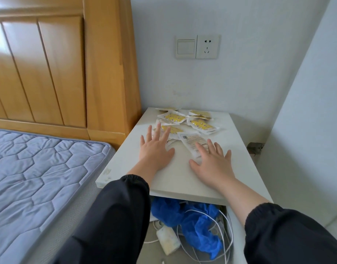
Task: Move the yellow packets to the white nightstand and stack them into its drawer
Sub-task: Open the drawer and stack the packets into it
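**Both hands flat on the nightstand, packets still on top**

The yellow packets lie in a loose, overlapping heap at the far end of the white nightstand, close to the wall; none of them is in the drawer. One pale packet lies nearest the person with its printed back up, apart from the yellow faces of the rest.

The left hand is spread wide, fingers straight, its fingertips reaching onto the near edge of the heap; it grips nothing. The right hand is just as open, palm down on the top, its fingers resting on the near end of the pale packet; it too has hold of nothing. Both arms wear black sleeves with gathered cuffs.

Below the top the drawer stands pulled out; inside it are a crumpled blue plastic bag, loops of white cable and a small white bottle-like thing, too unclear to name.

To the left is a bed with a grey-blue quilted mattress and a wooden headboard; on the wall above the nightstand sit a switch and socket plate.
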Motion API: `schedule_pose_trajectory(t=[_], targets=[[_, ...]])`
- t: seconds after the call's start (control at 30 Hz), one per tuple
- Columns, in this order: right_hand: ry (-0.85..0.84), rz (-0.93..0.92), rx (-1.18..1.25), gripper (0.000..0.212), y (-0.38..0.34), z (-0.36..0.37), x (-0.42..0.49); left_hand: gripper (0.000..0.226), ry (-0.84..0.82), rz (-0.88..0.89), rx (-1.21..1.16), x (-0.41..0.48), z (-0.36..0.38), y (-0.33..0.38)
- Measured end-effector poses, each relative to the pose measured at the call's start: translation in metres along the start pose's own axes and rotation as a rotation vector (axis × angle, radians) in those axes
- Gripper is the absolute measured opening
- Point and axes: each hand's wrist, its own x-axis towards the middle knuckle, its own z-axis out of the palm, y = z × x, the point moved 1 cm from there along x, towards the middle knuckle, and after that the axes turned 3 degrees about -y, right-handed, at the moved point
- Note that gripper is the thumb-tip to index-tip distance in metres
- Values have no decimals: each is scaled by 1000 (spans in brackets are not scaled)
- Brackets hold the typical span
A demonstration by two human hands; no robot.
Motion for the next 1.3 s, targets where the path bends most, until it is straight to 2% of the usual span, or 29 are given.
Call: schedule_pose_trajectory(t=[0.17,0.4,0.5,0.6,0.67,0.77,0.83,0.97,1.1,1.23,1.3], targets=[[33,49,41,50,0,-2,1,59,-90,61,0,1,0,1],[103,180,51,45,1,-3,-1,51,-85,160,4,-33,-3,5],[137,216,48,47,1,-5,1,44,5,174,-139,-45,-7,4],[168,125,16,53,-1,-3,2,37,239,129,-380,-53,-11,2],[187,-12,2,55,-3,-1,3,46,296,66,-423,-46,-10,-2],[141,-173,18,57,-8,-1,8,63,174,-189,-517,-25,-8,-10],[82,-216,31,56,-11,0,11,69,124,-275,-484,-10,-4,-13],[-11,-246,32,56,-15,1,19,84,76,-297,-395,16,0,-12],[-56,-232,11,53,-15,2,26,93,52,-247,-378,28,-1,-13],[-70,-232,4,52,-16,1,27,89,46,-206,-415,30,-3,-15],[-69,-232,7,52,-17,1,26,79,72,-186,-472,27,-5,-16]])
